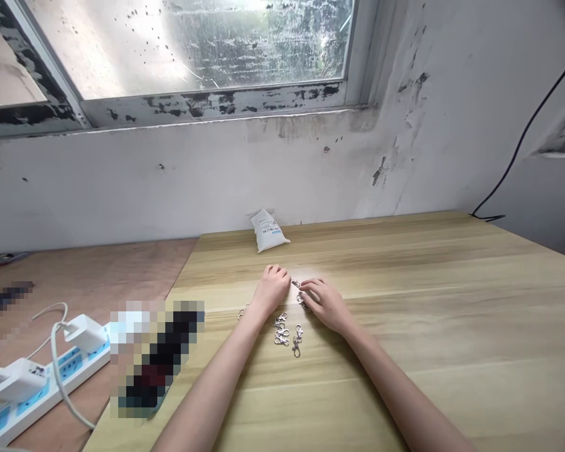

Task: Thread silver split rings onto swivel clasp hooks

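Small silver lobster clasps lie on the wooden table in front of me. My left hand (272,290) rests on the tabletop with its fingers curled; what is under them is hidden. Between my hands is one clasp (295,284), close to the left hand's thumb side and the right fingertips. My right hand (325,305) has its thumb and fingers apart, near that clasp and beside another clasp (301,301). Nearer to me are a cluster of several clasps (281,333) and a short row of clasps (297,342). Left of my left wrist, more metal rings (243,311) are partly covered.
A white labelled packet (268,231) stands behind my hands near the wall. To the left are a pixelated dark object (162,358) and a power strip (51,389) with white chargers and cables. A black cable (522,135) hangs down the wall at right.
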`<state>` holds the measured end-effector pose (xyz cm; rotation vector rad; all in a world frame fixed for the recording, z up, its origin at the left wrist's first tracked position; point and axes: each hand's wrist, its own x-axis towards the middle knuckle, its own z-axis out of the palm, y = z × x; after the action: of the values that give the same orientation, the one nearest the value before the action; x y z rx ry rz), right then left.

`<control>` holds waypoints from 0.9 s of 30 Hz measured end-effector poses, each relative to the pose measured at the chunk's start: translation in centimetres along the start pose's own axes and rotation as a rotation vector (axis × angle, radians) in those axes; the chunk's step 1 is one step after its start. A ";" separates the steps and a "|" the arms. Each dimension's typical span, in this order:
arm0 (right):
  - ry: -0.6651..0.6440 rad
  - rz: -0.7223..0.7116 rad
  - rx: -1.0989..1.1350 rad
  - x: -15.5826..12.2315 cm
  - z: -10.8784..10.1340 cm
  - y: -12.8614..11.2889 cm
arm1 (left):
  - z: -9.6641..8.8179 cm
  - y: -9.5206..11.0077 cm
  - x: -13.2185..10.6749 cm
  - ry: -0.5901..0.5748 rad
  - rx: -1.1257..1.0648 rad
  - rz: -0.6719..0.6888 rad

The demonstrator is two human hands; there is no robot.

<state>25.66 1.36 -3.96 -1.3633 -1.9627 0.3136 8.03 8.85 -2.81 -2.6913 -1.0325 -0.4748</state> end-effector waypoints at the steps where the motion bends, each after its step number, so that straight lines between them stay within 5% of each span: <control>1: 0.000 0.000 0.004 0.0 0.0 0.0 | 0.1 -0.1 0.1 -0.003 -0.006 0.002; 9: 0.017 0.016 0.020 0.1 -0.2 0.0 | -0.4 0.0 0.0 -0.012 -0.136 -0.070; 13: 0.057 0.009 0.042 0.1 -0.3 -1.0 | -2.2 0.8 -1.8 0.000 -0.283 -0.129; 17: 0.028 -0.152 0.093 -0.3 0.0 -3.5 | -4.7 1.5 -4.3 0.017 -0.428 -0.163; 22: 0.062 -0.164 0.130 -0.8 0.8 -5.6 | -6.5 1.8 -6.9 -0.055 -0.970 -0.382; 27: -0.001 -0.129 0.255 -1.3 1.2 -6.3 | -5.8 2.3 -8.4 -0.031 -1.258 -0.454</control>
<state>20.55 -2.21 -1.80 -1.0702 -1.9256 0.4849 2.37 0.24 -0.79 -3.3835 -1.7887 -1.6265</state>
